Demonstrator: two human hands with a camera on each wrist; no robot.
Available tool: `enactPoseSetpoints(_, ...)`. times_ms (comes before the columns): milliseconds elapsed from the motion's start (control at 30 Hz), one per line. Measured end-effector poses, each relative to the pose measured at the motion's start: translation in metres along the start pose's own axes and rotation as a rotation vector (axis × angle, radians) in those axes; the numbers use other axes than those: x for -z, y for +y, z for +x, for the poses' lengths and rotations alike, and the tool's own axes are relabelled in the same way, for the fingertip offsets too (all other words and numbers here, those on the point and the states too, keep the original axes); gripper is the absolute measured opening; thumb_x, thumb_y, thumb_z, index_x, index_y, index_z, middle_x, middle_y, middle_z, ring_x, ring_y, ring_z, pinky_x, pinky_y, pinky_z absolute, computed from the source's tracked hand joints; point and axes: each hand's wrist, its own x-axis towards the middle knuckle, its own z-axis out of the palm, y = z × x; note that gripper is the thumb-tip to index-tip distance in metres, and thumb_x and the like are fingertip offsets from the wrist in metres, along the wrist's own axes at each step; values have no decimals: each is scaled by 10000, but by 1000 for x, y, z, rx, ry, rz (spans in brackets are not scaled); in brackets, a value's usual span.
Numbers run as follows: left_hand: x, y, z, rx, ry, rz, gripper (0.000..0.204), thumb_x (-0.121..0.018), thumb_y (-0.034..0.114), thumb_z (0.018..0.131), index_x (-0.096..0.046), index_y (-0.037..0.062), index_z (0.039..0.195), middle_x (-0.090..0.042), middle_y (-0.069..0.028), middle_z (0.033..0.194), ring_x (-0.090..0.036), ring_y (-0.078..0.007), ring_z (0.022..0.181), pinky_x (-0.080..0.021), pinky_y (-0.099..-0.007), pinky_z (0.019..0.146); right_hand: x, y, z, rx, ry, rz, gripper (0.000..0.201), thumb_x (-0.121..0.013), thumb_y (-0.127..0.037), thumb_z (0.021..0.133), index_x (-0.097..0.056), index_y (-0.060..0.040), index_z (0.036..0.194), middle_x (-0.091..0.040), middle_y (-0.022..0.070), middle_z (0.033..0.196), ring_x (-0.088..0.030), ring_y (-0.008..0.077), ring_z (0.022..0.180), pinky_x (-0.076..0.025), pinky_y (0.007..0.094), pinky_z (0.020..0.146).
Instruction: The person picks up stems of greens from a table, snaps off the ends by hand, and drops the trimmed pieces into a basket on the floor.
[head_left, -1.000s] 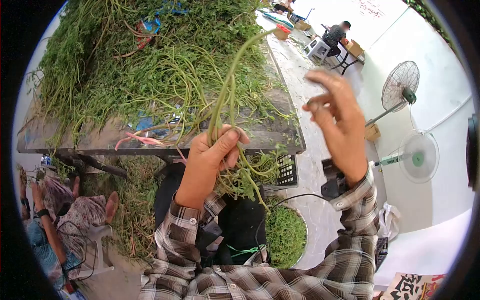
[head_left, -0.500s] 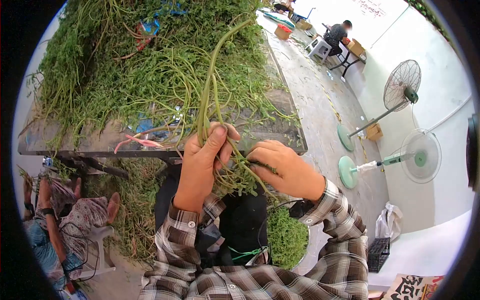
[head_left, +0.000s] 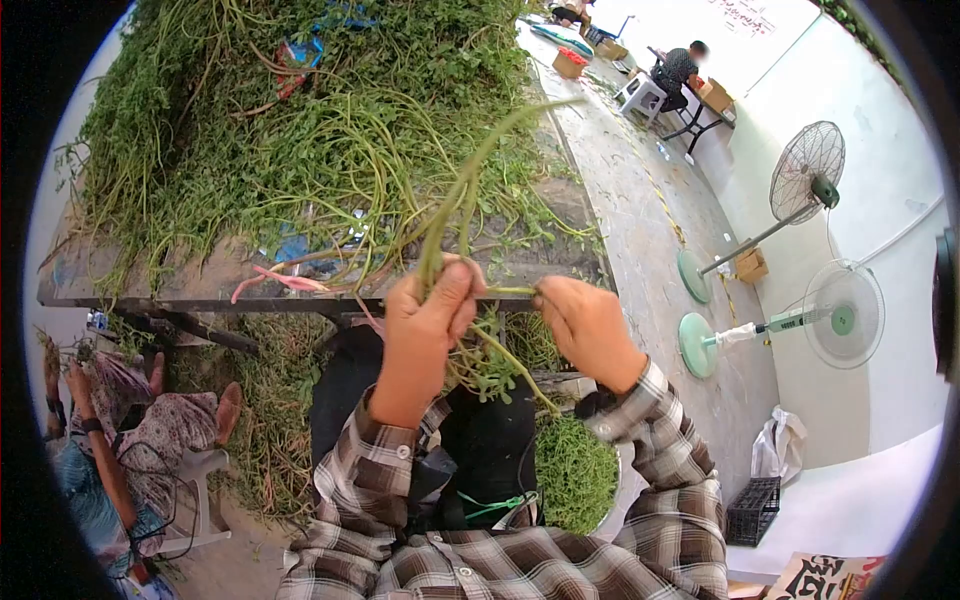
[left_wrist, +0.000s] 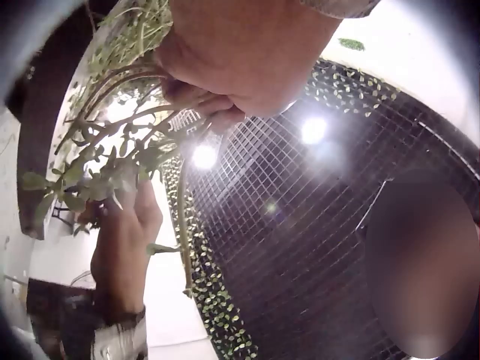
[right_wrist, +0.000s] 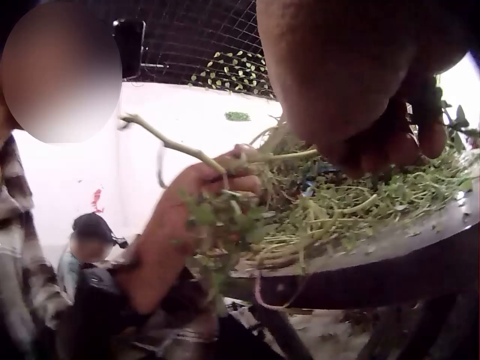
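Note:
My left hand (head_left: 425,325) grips a bunch of long green plant stems (head_left: 462,195), thumb pressed over them. The thick ends rise above the fist, and leafy shoots (head_left: 490,375) hang below it. To its right, my right hand (head_left: 590,325) pinches one side stem (head_left: 512,291) with its fingertips. That stem runs level between the two hands; in the right wrist view the stem (right_wrist: 289,155) also spans from the left hand (right_wrist: 217,180) to the right. Leaves (left_wrist: 112,169) hang beneath the left fist in the left wrist view.
A large heap of leafy greens (head_left: 330,140) covers the dark table (head_left: 200,302) ahead. By my lap stands a round basin of greens (head_left: 575,470). Two fans (head_left: 805,170) and a black crate (head_left: 755,510) are at right. A seated person's legs (head_left: 170,425) show at lower left.
My right hand came down from the raised right side to the shoots by the left hand, then moved slightly right with a stem pinched. The bunch now tilts more to the right.

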Motion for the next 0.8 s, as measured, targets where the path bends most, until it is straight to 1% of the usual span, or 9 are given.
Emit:
enactPoseSetpoints(267,-15,-31,-1,33,-72,-131,183,-530,230,916,-533,56,860,-497,24,728,-367,-16,508,-271,-171,430,-4,44,-3,-66,140,-13,141,-507,-145,865,-551,-13,848,-533,175,699,-561,332,624,-443,379,548)
enactPoseSetpoints(300,-13,-23,-1,34,-73,-134,183,-530,230,916,-533,56,860,-497,24,728,-367,-16,508,-271,-171,430,-3,62,-9,-249,130,42,150,-494,-143,860,-569,-13,858,-559,186,735,-575,326,660,-450,387,580)
enactPoseSetpoints(333,-10,-8,-2,-49,102,-103,209,-512,234,925,-539,50,831,-473,35,667,-352,-18,494,-259,-175,425,0,82,-20,-439,123,99,166,-482,-141,854,-588,-14,867,-584,197,771,-588,320,695,-457,394,613)
enactPoseSetpoints(367,-3,4,-1,-133,276,-69,241,-494,239,934,-545,44,802,-448,46,606,-336,-21,479,-247,-179,421,8,106,-36,-538,218,175,178,-474,-142,846,-571,3,810,-555,182,666,-553,233,552,-435,355,525)
enactPoseSetpoints(400,9,13,5,-143,286,-74,241,-494,239,934,-545,44,802,-448,46,606,-336,-21,479,-247,-179,421,28,106,-46,-698,201,276,198,-497,-175,857,-560,-9,769,-508,100,583,-452,133,434,-375,294,410)
enactPoseSetpoints(433,23,21,9,-231,203,-137,210,-486,243,938,-528,58,849,-453,34,631,-342,-20,488,-265,-175,418,31,103,-54,-835,388,593,230,-502,-218,878,-542,-35,744,-435,4,549,-357,71,376,-294,228,349)
enactPoseSetpoints(500,29,21,4,-301,127,-181,185,-479,247,942,-512,71,896,-458,23,656,-349,-19,498,-284,-172,415,37,92,-60,-799,405,881,209,-494,-234,897,-530,-61,785,-377,-50,528,-309,32,402,-258,196,352)
enactPoseSetpoints(633,2,5,7,-148,103,-227,192,-437,248,960,-506,69,971,-438,21,647,-346,-29,501,-298,-170,428,19,40,-51,-769,254,913,205,-485,-223,908,-550,-59,804,-377,-79,540,-311,13,422,-235,173,380)
enactPoseSetpoints(800,5,1,9,-155,175,-221,209,-423,257,965,-493,69,1024,-472,5,713,-382,-30,535,-309,-166,439,18,-47,-34,-381,66,633,187,-499,-108,871,-603,-4,986,-620,85,844,-574,156,702,-447,245,656)
